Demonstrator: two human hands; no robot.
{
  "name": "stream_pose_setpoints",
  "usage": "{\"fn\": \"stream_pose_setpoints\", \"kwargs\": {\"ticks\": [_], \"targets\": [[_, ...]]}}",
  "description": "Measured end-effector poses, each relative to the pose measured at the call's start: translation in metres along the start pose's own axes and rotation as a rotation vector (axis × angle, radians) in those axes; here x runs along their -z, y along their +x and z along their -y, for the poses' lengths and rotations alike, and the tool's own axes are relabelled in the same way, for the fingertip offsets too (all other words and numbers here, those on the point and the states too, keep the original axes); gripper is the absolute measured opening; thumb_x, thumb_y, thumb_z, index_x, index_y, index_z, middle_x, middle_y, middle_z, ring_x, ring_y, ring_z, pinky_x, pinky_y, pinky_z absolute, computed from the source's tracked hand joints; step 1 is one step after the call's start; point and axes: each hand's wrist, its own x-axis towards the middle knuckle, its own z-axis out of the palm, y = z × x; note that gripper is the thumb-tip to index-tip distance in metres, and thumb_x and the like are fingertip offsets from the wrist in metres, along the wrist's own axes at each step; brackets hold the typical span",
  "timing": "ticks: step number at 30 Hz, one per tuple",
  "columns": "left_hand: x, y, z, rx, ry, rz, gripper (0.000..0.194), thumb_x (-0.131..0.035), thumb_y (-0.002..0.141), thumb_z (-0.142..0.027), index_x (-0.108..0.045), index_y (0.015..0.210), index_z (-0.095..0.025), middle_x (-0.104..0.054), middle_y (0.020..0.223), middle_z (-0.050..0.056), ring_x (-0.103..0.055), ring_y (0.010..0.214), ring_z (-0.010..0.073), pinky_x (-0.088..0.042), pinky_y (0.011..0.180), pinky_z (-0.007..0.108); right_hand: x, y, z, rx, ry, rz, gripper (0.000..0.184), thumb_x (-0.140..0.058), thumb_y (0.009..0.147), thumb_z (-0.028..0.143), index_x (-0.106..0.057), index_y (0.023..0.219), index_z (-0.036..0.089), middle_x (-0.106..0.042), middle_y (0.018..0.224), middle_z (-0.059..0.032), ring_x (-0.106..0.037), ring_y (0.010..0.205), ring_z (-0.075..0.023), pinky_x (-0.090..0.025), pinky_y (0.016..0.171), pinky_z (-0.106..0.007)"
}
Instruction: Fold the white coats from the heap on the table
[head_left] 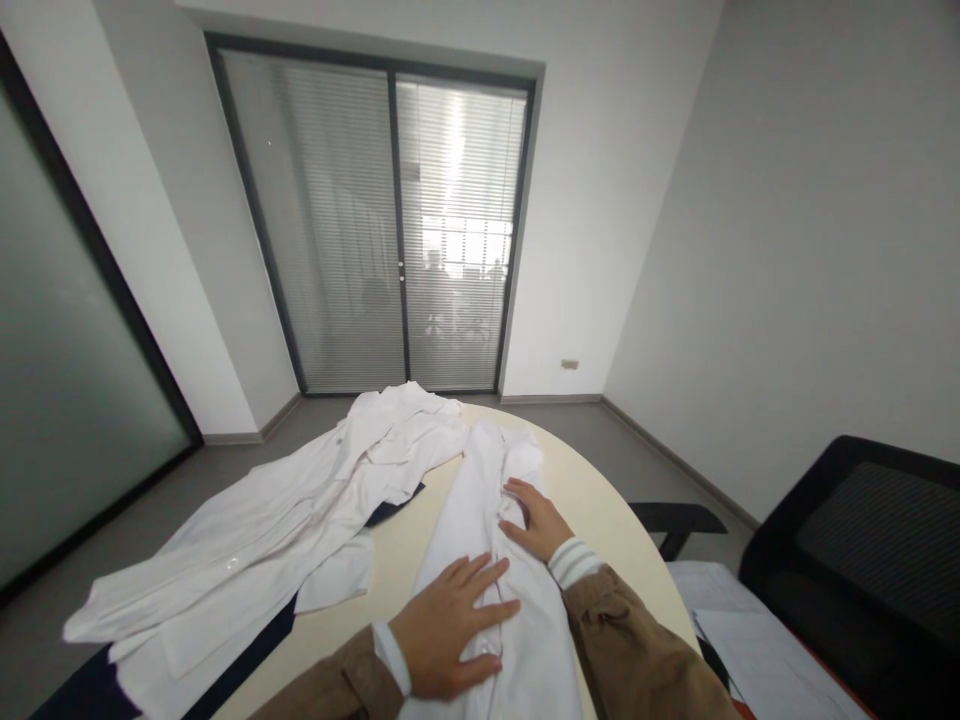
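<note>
- Your left hand [454,630], nearest you, lies palm down on the white garment [525,650]. Fingers released and spread apart; thumb and fingertips rest across the cloth's lengthwise crease.
- Your right hand [538,522] sits farther forward on the same garment, towards the desk's curved right edge. Fingers released, lightly bent; thumb and forefinger stand apart over the folds.
- Both your arms wear brown sleeves with pale cuffs; the right cuff shows stripes.
- The garment lies lengthwise on the desk [600,500], right of its middle, running from the bottom of the view towards the far edge. Its far end is rumpled.
- To its left, navy cloth [255,650] shows from beneath a white heap of clothing [300,520]. The heap is loose and creased, covers the desk's left edge and reaches the far edge.
- Off the desk's right edge: black chair [862,550] with mesh back; papers [765,640] on its seat.
- Beyond the left edge: frosted panel [75,350], dark frame.
- Past the far edge: glass partition [322,250] with blinds in two sections, the right one brighter. A small wall plate [570,364] sits low to its right.
</note>
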Motion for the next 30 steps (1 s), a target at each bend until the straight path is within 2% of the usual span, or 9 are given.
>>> {"fn": "stream_pose_setpoints", "kwargs": {"ticks": [3,6,8,11,17,19,21,24,30], "targets": [[-0.004,-0.004,0.002,0.017,-0.010,-0.018,0.069,-0.063,0.085,-0.036,-0.035,0.148,-0.033,-0.018,0.163,0.006,-0.021,0.147,0.0317,-0.022,0.118,0.054,0.003,0.007,-0.011,-0.085,0.073,-0.094,0.045,-0.054,0.082,0.032,-0.056,0.126,0.019,-0.062,0.126,-0.0104,-0.060,0.111,-0.0216,-0.046,0.098,-0.036],[-0.003,-0.005,0.001,0.036,-0.021,-0.017,0.067,-0.063,0.085,-0.035,-0.037,0.147,-0.033,-0.021,0.162,0.006,-0.022,0.147,0.0308,-0.022,0.118,0.053,0.011,0.016,-0.029,-0.314,0.005,-0.203,0.034,-0.043,0.089,0.031,-0.060,0.117,0.020,-0.070,0.097,-0.0056,-0.064,0.086,-0.0181,-0.049,0.083,-0.030],[-0.002,-0.004,0.001,0.046,-0.026,-0.013,0.066,-0.063,0.085,-0.035,-0.038,0.147,-0.033,-0.022,0.162,0.006,-0.022,0.147,0.0309,-0.022,0.118,0.053,0.016,0.023,-0.041,-0.440,-0.081,-0.232,0.034,-0.040,0.092,0.031,-0.061,0.116,0.022,-0.071,0.089,-0.0037,-0.064,0.082,-0.0179,-0.048,0.078,-0.029],[-0.004,-0.003,0.001,0.050,-0.034,-0.015,0.066,-0.063,0.085,-0.034,-0.039,0.146,-0.033,-0.022,0.162,0.006,-0.023,0.147,0.0305,-0.022,0.118,0.053,0.019,0.034,-0.057,-0.532,-0.152,-0.237,0.035,-0.039,0.095,0.033,-0.061,0.120,0.026,-0.072,0.093,-0.0042,-0.065,0.086,-0.0195,-0.046,0.076,-0.029],[-0.004,0.001,0.005,0.043,-0.039,-0.021,0.069,-0.065,0.083,-0.032,-0.038,0.146,-0.034,-0.023,0.162,0.004,-0.023,0.147,0.0301,-0.023,0.118,0.053,0.019,0.062,-0.078,-0.584,-0.186,-0.226,0.041,-0.037,0.097,0.038,-0.054,0.134,0.030,-0.073,0.103,-0.0070,-0.066,0.090,-0.0218,-0.044,0.075,-0.031],[-0.004,0.003,0.006,0.048,-0.041,-0.010,0.068,-0.065,0.083,-0.035,-0.038,0.146,-0.035,-0.025,0.161,0.004,-0.023,0.147,0.0302,-0.023,0.118,0.053,0.019,0.071,-0.084,-0.587,-0.177,-0.229,0.039,-0.041,0.095,0.041,-0.058,0.129,0.029,-0.073,0.099,-0.0064,-0.066,0.087,-0.0216,-0.044,0.073,-0.030],[-0.005,0.005,0.008,0.047,-0.038,-0.015,0.065,-0.063,0.085,-0.039,-0.039,0.145,-0.036,-0.026,0.161,0.003,-0.024,0.147,0.0301,-0.024,0.118,0.053,0.019,0.078,-0.090,-0.583,-0.153,-0.239,0.034,-0.046,0.092,0.044,-0.065,0.116,0.028,-0.073,0.091,-0.0043,-0.065,0.083,-0.0207,-0.043,0.069,-0.029],[-0.010,0.006,0.013,0.016,-0.014,-0.040,0.061,-0.056,0.090,-0.049,-0.037,0.146,-0.036,-0.025,0.161,0.002,-0.024,0.147,0.0304,-0.025,0.117,0.053,0.018,0.088,-0.099,-0.568,-0.098,-0.278,0.030,-0.049,0.089,0.045,-0.067,0.102,0.024,-0.071,0.080,-0.0019,-0.064,0.076,-0.0184,-0.042,0.066,-0.026],[-0.022,0.009,0.030,-0.064,0.091,-0.058,0.061,-0.051,0.092,-0.056,-0.038,0.147,-0.033,-0.026,0.161,0.006,-0.030,0.144,0.0338,-0.033,0.113,0.052,0.015,0.113,-0.111,-0.557,-0.019,-0.386,0.030,-0.046,0.088,0.040,-0.065,0.097,0.018,-0.071,0.078,-0.0044,-0.064,0.073,-0.0183,-0.044,0.067,-0.026]]}}
